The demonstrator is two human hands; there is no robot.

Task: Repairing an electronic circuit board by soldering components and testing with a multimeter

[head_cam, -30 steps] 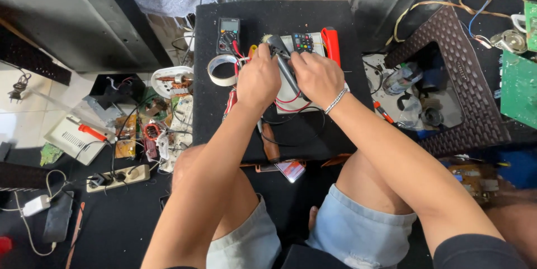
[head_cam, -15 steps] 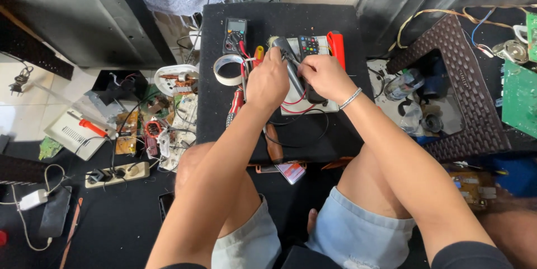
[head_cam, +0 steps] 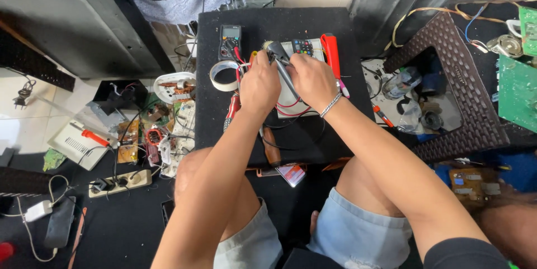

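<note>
Two hands, left hand, right hand, one grey tool, one multimeter

Tape roll left of hands, multimeter behind

Two hands, left and right, work on the black mat. One multimeter, one tape roll, one power strip, one brown stool.

Light: even, bright daylight | shadows: soft, faint | focus: sharp | edges: wide-angle bending
</note>
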